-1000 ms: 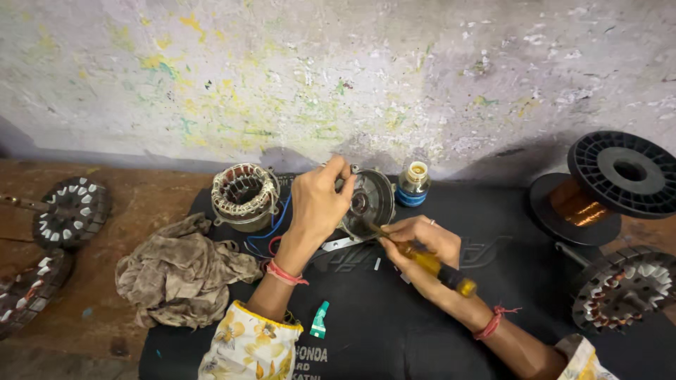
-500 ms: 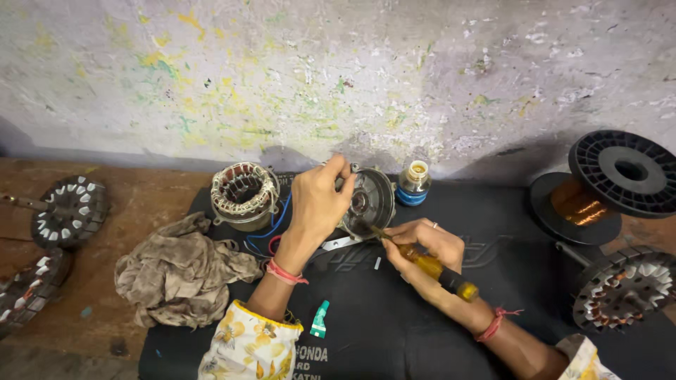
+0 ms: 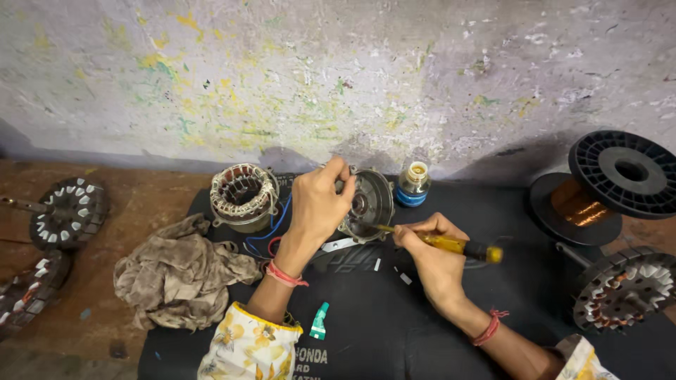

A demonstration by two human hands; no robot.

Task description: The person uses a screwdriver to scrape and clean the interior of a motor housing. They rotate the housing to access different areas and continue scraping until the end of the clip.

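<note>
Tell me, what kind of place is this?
Probably a small motor repair workshop: a wound stator, a spool of copper wire, and a screwdriver in the right hand at a metal motor cover.

I hold a round grey metal motor cover [image 3: 366, 204] on edge on the black mat at the back of the counter, near the wall. Its hollow inner face is turned toward my right, with a dark bearing seat at the centre and a raised rim around it. The fingers of my left hand [image 3: 320, 204] curl over its upper rim and keep it tilted upright. In my right hand [image 3: 433, 250] lies a screwdriver [image 3: 440, 243] with a yellow handle and a black end cap. It lies nearly level, its thin shaft pointing left, the tip touching the cover's lower inner edge.
</note>
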